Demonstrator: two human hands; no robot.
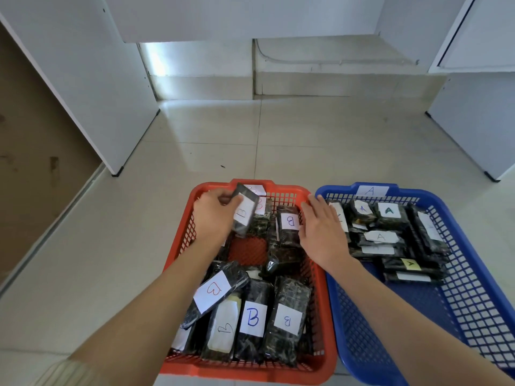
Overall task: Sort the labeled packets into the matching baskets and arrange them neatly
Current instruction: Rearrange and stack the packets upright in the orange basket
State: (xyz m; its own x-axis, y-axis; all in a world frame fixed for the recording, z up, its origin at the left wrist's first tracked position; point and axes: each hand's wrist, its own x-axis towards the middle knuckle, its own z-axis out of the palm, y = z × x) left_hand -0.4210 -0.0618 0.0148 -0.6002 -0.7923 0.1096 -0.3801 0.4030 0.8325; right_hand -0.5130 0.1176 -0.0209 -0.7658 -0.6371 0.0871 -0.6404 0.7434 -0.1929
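A red basket [184,240] tagged B holds several dark packets with white B labels. My left hand [213,215] grips one B packet [245,213] and holds it tilted over the basket's far left corner. My right hand [320,232] lies flat and relaxed over the red basket's right rim, its fingers beside another B packet [288,227]. To the right stands a blue basket [459,274] tagged A, with several dark A-labelled packets [380,236] piled in its far half.
Both baskets sit side by side on a pale tiled floor [250,151]. White cabinet panels stand at the left [83,93] and right [479,121]. A low step runs along the wall behind.
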